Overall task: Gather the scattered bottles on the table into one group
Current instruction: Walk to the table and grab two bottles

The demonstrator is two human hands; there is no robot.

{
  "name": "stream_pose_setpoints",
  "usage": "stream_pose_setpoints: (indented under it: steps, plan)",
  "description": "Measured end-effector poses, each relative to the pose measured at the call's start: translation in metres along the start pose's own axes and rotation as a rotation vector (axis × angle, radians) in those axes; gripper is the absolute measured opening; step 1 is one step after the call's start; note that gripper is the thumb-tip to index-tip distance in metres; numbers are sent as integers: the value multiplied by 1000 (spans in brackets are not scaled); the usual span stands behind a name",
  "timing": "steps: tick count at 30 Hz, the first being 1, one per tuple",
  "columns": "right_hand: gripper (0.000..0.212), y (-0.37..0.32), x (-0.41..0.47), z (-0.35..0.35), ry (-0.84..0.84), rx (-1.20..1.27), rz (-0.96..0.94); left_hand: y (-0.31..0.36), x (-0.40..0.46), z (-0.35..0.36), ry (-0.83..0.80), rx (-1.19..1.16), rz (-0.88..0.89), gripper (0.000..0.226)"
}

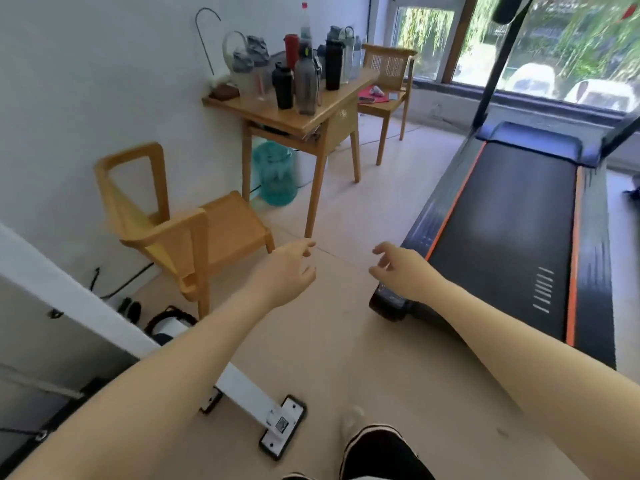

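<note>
Several bottles stand on a small wooden table (277, 112) against the far wall: a black flask (283, 87), a dark grey bottle (306, 83), a tall black bottle (333, 65), a red bottle (291, 50), clear shakers (246, 76) and a tall clear bottle with a red cap (304, 22). Both my arms are stretched forward over the floor, well short of the table. My left hand (289, 268) and my right hand (398, 270) hold nothing, fingers loosely apart.
A wooden chair (180, 230) stands left of my path, another chair (388, 81) behind the table. A teal water jug (275, 173) sits under the table. A treadmill (512, 220) fills the right side. A white metal frame foot (249, 396) lies near my feet.
</note>
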State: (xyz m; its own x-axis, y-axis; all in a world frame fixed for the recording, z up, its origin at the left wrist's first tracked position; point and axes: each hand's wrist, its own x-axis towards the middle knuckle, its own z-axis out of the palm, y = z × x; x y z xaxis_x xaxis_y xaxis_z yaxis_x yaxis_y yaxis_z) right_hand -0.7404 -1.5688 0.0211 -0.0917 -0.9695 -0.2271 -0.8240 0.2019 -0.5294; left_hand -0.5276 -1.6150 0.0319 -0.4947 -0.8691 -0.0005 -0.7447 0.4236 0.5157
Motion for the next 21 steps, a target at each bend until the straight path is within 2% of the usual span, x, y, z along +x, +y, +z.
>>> stream_pose_setpoints:
  steps: [3, 7, 11, 14, 18, 21]
  plan:
    - [47, 18, 91, -20, 33, 58, 34, -21, 82, 6, 16, 49, 47, 47]
    - [49, 40, 210, -48, -57, -8, 62, -44, 200, 5, 62, -38, -36, 45]
    - [50, 36, 328, -119, -67, -35, 59, -44, 325, -27, 42, -7, -67, 47]
    - [48, 25, 412, -173, 11, -12, -13, -45, 415, -56, 165, -66, -62, 44]
    - [44, 18, 498, -213, 132, 242, -21, -53, 518, -79, 369, -156, -18, 33]
    - [42, 22, 567, -235, 172, 340, -26, -60, 597, -95, 437, -186, 4, 30]
